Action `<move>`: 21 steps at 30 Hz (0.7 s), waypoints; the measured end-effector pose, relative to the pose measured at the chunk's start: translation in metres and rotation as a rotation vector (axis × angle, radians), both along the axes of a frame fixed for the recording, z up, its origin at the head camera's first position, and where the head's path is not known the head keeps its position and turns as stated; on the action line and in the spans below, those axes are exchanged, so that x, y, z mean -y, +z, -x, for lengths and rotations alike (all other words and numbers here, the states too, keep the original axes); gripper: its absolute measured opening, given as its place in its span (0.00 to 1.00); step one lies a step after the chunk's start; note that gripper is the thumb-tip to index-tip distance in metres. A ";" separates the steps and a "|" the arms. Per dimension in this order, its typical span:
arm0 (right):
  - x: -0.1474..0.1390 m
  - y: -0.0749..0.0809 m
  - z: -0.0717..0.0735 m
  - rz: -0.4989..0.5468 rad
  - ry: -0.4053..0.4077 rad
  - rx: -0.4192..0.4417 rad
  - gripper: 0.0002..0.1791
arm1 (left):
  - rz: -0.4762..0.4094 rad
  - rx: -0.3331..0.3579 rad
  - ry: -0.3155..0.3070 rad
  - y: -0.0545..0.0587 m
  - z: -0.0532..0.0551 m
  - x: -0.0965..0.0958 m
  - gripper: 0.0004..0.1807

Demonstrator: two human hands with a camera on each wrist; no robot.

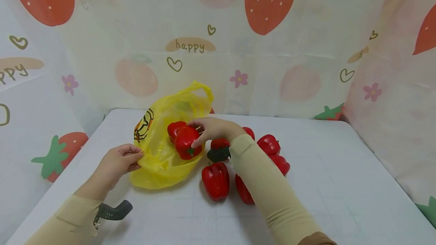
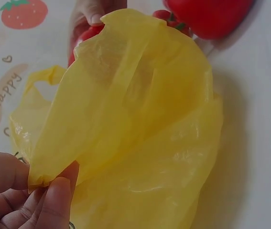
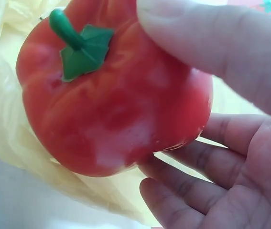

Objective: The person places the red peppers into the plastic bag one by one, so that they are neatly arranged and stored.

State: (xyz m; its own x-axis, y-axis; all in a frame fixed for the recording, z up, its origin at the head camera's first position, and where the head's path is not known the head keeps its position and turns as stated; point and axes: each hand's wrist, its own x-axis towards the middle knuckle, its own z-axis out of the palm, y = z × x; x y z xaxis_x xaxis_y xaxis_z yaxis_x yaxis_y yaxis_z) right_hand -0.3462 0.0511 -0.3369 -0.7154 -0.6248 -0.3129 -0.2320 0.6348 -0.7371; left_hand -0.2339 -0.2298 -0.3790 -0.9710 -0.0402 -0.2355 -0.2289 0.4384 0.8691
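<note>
A yellow plastic bag (image 1: 160, 173) with a black and orange print lies with its mouth toward the right. My left hand (image 1: 119, 162) pinches the edge of its mouth between thumb and fingers; the left wrist view shows the pinched film up close. My right hand (image 1: 214, 128) grips a red bell pepper (image 1: 185, 141) with a green stem (image 3: 80, 47), thumb on one side and fingers round the other. That pepper is at the bag's mouth, in front of another red bell pepper (image 1: 174, 128) inside the bag.
Several more red bell peppers lie right of the bag: one stands near the front (image 1: 215, 182), another sits farther back (image 1: 269, 144), and some are partly hidden by my right sleeve (image 1: 269, 184). A strawberry-print cloth (image 1: 259, 56) surrounds the white table (image 1: 340, 184).
</note>
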 end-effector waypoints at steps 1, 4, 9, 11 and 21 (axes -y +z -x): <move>0.001 -0.001 0.000 -0.007 -0.001 -0.006 0.43 | 0.000 0.001 0.000 -0.001 0.000 0.000 0.21; 0.004 -0.001 0.000 -0.027 -0.001 -0.020 0.42 | 0.000 -0.001 -0.002 -0.002 0.000 0.001 0.21; 0.011 -0.002 0.002 -0.039 -0.002 -0.029 0.44 | -0.005 -0.003 -0.008 -0.003 0.000 0.002 0.21; 0.013 -0.003 0.004 -0.043 -0.004 -0.026 0.44 | -0.008 -0.001 -0.010 -0.003 0.000 0.003 0.21; 0.023 -0.005 0.014 -0.082 0.004 -0.035 0.44 | -0.005 0.005 -0.010 -0.003 0.002 0.001 0.20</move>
